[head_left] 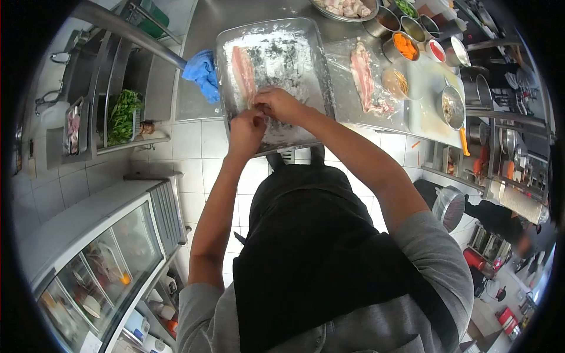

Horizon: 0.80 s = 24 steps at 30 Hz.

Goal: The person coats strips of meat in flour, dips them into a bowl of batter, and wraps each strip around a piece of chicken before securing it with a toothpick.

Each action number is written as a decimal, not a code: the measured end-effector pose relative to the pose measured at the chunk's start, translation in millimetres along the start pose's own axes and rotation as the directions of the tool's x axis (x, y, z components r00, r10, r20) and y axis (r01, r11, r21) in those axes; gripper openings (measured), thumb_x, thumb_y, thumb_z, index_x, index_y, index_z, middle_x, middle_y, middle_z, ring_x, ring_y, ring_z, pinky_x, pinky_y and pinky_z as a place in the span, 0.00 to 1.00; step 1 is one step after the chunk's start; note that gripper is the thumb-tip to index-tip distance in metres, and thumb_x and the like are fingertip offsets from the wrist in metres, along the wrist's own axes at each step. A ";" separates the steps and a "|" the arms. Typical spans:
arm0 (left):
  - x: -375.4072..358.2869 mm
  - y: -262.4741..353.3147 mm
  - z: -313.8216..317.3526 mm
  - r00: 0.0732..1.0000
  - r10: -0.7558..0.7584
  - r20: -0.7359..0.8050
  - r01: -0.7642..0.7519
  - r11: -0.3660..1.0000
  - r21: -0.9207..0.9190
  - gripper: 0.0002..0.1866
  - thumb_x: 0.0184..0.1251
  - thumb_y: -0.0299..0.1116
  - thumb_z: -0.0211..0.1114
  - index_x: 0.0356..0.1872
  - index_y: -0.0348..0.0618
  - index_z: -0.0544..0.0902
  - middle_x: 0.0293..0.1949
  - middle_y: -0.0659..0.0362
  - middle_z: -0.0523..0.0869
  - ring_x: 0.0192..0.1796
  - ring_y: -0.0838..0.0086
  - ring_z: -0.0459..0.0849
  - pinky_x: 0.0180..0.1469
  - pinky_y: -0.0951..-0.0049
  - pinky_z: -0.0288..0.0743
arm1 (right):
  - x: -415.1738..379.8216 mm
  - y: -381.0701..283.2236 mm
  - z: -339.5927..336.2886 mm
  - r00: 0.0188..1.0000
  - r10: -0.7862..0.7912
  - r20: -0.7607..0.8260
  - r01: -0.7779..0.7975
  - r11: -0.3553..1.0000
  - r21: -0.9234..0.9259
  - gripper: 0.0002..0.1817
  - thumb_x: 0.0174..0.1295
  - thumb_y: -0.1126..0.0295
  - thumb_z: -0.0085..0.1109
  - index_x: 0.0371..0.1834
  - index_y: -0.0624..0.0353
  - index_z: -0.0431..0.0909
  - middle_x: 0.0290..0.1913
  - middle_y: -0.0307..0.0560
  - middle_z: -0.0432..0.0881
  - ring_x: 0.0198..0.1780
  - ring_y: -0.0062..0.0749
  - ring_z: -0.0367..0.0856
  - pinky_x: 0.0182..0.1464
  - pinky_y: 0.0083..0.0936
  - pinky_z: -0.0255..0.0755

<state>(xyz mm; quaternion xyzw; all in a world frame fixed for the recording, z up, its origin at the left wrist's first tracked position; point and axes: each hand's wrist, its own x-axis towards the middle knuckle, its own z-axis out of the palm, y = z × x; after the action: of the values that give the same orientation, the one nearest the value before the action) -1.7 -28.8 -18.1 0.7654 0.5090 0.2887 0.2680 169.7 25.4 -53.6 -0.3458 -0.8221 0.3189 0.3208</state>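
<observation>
A metal tray (322,70) dusted with white powder stands on the steel counter. In its left part lies a long pink-and-white strip of meat (242,69). At the near end of this strip my left hand (248,130) and my right hand (276,106) meet, fingers bent and closed. What they pinch is too small and hidden to name. More meat (365,79) rests on clear plastic to the right of the tray. A blue cloth (203,75) lies crumpled against the tray's left side.
Bowls of orange pieces (405,46) and pale food (344,8) stand at the back right. A white cutting board (425,112) carries a pan (452,107) with an orange handle. Leafy greens (125,115) sit left; a person in dark clothes (500,220) is far right.
</observation>
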 end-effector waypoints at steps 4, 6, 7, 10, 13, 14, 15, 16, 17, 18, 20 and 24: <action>20.6 -10.5 -8.4 0.964 -0.263 0.032 0.260 0.917 -0.304 0.04 0.62 0.23 0.66 0.36 0.35 0.84 0.25 0.55 0.86 0.25 0.77 0.82 0.27 0.75 0.74 | -10.2 -0.8 -7.0 1.000 -0.031 0.000 0.031 0.998 -0.050 0.10 0.52 0.74 0.67 0.38 0.62 0.81 0.41 0.54 0.82 0.47 0.52 0.81 0.52 0.41 0.74; 34.9 -25.9 -10.7 0.956 -0.287 0.053 0.285 0.881 -0.377 0.05 0.60 0.23 0.66 0.36 0.33 0.84 0.25 0.52 0.86 0.27 0.72 0.84 0.31 0.71 0.76 | -9.2 -6.7 -9.8 0.998 0.039 0.048 -0.040 0.999 0.025 0.13 0.49 0.71 0.70 0.37 0.62 0.81 0.41 0.54 0.82 0.47 0.52 0.81 0.52 0.40 0.74; 39.1 -31.3 -9.1 0.943 -0.326 0.069 0.323 0.841 -0.433 0.06 0.59 0.23 0.66 0.36 0.31 0.84 0.25 0.50 0.86 0.30 0.67 0.86 0.35 0.68 0.78 | -9.8 -9.8 -8.7 0.998 0.057 -0.010 -0.057 0.997 0.044 0.14 0.46 0.68 0.71 0.35 0.62 0.82 0.39 0.53 0.83 0.46 0.51 0.82 0.51 0.40 0.75; 58.0 -10.7 -25.1 0.924 -0.359 0.128 0.379 0.823 -0.423 0.09 0.59 0.21 0.65 0.40 0.30 0.83 0.30 0.46 0.86 0.31 0.61 0.86 0.37 0.65 0.79 | -5.7 -4.3 1.8 0.979 0.205 -0.019 -0.203 0.977 0.071 0.12 0.47 0.68 0.71 0.32 0.61 0.82 0.37 0.53 0.83 0.43 0.52 0.83 0.48 0.41 0.76; 58.1 1.9 -31.9 0.962 -0.100 -0.253 0.076 0.992 -0.102 0.10 0.61 0.19 0.60 0.44 0.31 0.81 0.39 0.48 0.86 0.36 0.63 0.86 0.39 0.67 0.78 | -2.4 -7.0 3.1 0.972 0.230 -0.040 -0.231 0.973 -0.023 0.09 0.53 0.70 0.70 0.34 0.62 0.83 0.35 0.54 0.83 0.37 0.49 0.84 0.41 0.38 0.77; 52.1 1.1 -31.2 0.962 -0.101 -0.253 0.080 0.993 -0.092 0.10 0.61 0.19 0.60 0.44 0.31 0.81 0.39 0.48 0.86 0.36 0.63 0.86 0.39 0.67 0.78 | -3.8 -5.4 3.2 0.973 0.226 -0.041 -0.226 0.974 -0.013 0.09 0.53 0.70 0.70 0.34 0.62 0.83 0.35 0.54 0.83 0.37 0.49 0.84 0.41 0.38 0.77; 42.5 -1.7 -30.5 0.984 0.061 -0.169 -0.063 0.998 -0.009 0.13 0.59 0.17 0.60 0.47 0.31 0.80 0.43 0.46 0.84 0.42 0.57 0.84 0.44 0.63 0.77 | -4.0 -2.9 2.8 0.978 0.192 -0.079 -0.193 0.981 -0.005 0.08 0.54 0.71 0.69 0.34 0.62 0.83 0.34 0.54 0.83 0.37 0.50 0.84 0.42 0.38 0.77; 33.0 -7.8 -34.4 0.975 0.209 -0.069 -0.204 0.976 0.073 0.17 0.57 0.16 0.59 0.49 0.32 0.79 0.47 0.43 0.82 0.48 0.50 0.83 0.50 0.60 0.77 | 1.7 -1.2 7.7 0.982 0.150 -0.117 -0.149 0.989 0.012 0.06 0.55 0.72 0.68 0.34 0.61 0.83 0.34 0.54 0.83 0.37 0.51 0.84 0.42 0.38 0.77; 25.9 -8.3 -34.6 0.981 0.194 -0.010 -0.192 0.976 0.107 0.18 0.55 0.16 0.60 0.50 0.33 0.79 0.48 0.42 0.81 0.50 0.48 0.81 0.52 0.58 0.76 | 7.2 -4.4 11.3 0.985 0.128 -0.113 -0.124 0.991 0.043 0.06 0.55 0.72 0.68 0.34 0.61 0.83 0.34 0.54 0.83 0.37 0.51 0.84 0.42 0.38 0.77; 20.5 -7.4 -27.5 0.983 0.177 0.047 -0.182 0.976 0.123 0.20 0.53 0.16 0.61 0.50 0.34 0.79 0.49 0.42 0.80 0.53 0.45 0.80 0.54 0.56 0.76 | 5.3 -5.5 8.5 0.973 0.197 -0.121 -0.187 0.978 0.089 0.07 0.55 0.73 0.67 0.35 0.61 0.83 0.34 0.54 0.83 0.36 0.51 0.84 0.42 0.38 0.78; 15.0 -8.6 -18.5 0.987 0.137 0.079 -0.148 0.975 0.167 0.20 0.53 0.16 0.62 0.50 0.34 0.79 0.48 0.42 0.80 0.53 0.45 0.79 0.55 0.55 0.75 | 4.5 -3.1 5.9 0.958 0.263 -0.118 -0.248 0.960 0.128 0.07 0.55 0.74 0.67 0.37 0.61 0.83 0.33 0.54 0.83 0.35 0.52 0.84 0.43 0.39 0.78; 14.0 -14.7 -9.1 0.990 0.014 0.142 -0.056 0.953 0.297 0.20 0.53 0.18 0.63 0.50 0.34 0.79 0.49 0.43 0.80 0.54 0.45 0.79 0.58 0.53 0.74 | 4.0 7.8 10.0 0.984 0.169 -0.063 -0.169 0.986 0.004 0.11 0.52 0.73 0.68 0.38 0.61 0.81 0.39 0.56 0.83 0.44 0.54 0.82 0.46 0.41 0.77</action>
<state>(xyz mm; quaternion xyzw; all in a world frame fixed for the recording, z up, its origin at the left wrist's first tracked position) -13.0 -9.6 -19.9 0.8242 0.5136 0.1588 0.1782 162.9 29.8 -64.2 -0.4244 -0.7794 0.3333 0.3184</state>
